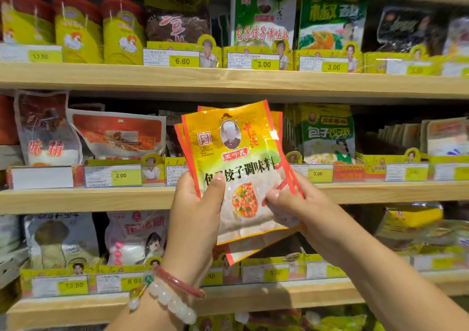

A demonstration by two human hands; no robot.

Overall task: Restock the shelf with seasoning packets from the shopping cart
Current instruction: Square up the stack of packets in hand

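Both hands are up in front of the middle shelf and they share one load. My left hand (pixel 196 204) has its thumb pressed flat on the front of a small stack of glossy yellow-orange foil seasoning packets (pixel 236 158) with red edges, fingers curled behind. My right hand (pixel 291 198) pinches the stack's right edge from the other side. So neither is loose, both are closed on the packets. I count at least three, fanned slightly and tilted; the exact number I can't tell. The front one is flat, shiny and crinkly, printed with a chef portrait and a picture of dumplings.

On my left wrist sit a red bangle (pixel 180 282) and a string of pale round beads (pixel 172 302).

The packets hang in the air just in front of the light wooden shelf board (pixel 101 198), not resting on it. Behind them, yellow cardboard display trays (pixel 396 160) with price tags hold upright green-and-white packets (pixel 327 133). The shelf above has yellow pouches with a rooster print (pixel 76 36) standing in a row.
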